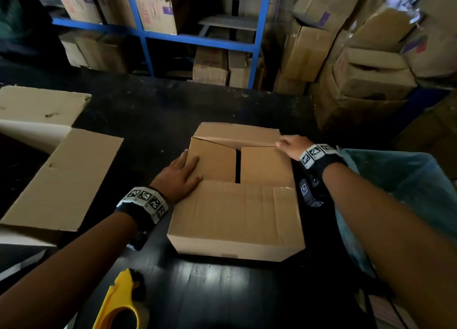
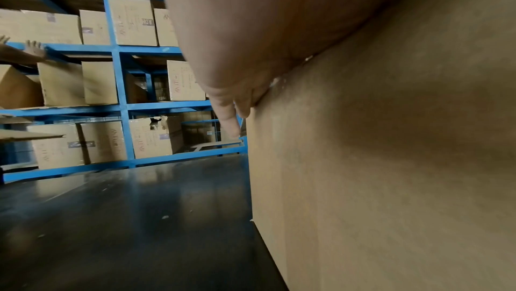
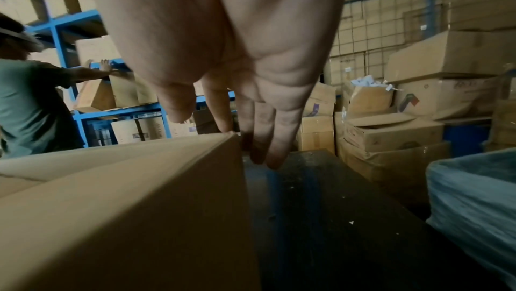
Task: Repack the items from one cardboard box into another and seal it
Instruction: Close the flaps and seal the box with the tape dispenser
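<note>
A brown cardboard box (image 1: 237,212) stands in the middle of the black table (image 1: 148,115). Its near flap is folded flat and both side flaps are down, with a dark gap between them. My left hand (image 1: 181,177) lies flat with straight fingers on the left side flap. The left wrist view shows the fingers (image 2: 231,119) against the box wall (image 2: 390,163). The far flap (image 1: 235,133) is lowered almost shut. My right hand (image 1: 290,145) touches its right corner. In the right wrist view its fingers (image 3: 259,132) hang fairly straight over the box corner (image 3: 125,207). The contents are hidden.
A second, open cardboard box (image 1: 61,177) sits at the left of the table. A yellow tape dispenser (image 1: 118,301) lies at the near edge. A blue plastic-lined bin (image 1: 400,187) stands to the right. Blue shelving (image 1: 148,34) and stacked cartons (image 1: 358,81) lie behind. Another person (image 3: 28,101) reaches into the shelves.
</note>
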A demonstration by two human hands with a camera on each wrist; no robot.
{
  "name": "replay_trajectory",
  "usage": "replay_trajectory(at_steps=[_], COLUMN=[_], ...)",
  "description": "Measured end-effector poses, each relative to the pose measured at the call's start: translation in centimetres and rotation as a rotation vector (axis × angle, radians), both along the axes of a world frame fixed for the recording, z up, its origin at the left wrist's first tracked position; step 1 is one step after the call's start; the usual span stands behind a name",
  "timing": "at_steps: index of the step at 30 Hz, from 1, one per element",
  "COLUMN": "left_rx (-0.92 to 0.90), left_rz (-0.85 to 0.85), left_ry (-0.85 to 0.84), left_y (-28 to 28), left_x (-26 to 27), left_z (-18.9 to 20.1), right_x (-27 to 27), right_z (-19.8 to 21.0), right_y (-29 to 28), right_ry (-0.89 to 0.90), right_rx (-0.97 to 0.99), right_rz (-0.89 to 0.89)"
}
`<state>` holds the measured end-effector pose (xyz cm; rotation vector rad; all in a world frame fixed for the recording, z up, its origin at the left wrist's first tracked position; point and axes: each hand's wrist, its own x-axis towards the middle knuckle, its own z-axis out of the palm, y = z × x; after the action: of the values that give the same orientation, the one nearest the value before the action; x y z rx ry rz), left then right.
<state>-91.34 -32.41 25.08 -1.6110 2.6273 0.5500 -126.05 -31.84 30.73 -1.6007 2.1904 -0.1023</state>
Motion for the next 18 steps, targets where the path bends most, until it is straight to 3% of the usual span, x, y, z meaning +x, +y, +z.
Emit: replay_trajectory(at_steps=[6, 12, 18], left_rx=[-0.033, -0.073, -0.262], left_rz=[-0.021, 0.027, 0.12], left_ry=[-0.044, -0.059, 0.0], left_y=[-0.2, 0.8, 3.4], left_x=[0.1, -0.3, -0.9], left_z=[-0.2, 0.7, 1.8], right_x=[-0.6, -0.4, 0.0], right_z=[0.1, 1.4, 1.4], right_y=[-2.0, -0.3, 3.2], right_ry=[-0.042, -0.2, -0.383], right_rx=[-0.033, -0.32, -0.573], right_rz=[-0.046, -0.132, -0.181])
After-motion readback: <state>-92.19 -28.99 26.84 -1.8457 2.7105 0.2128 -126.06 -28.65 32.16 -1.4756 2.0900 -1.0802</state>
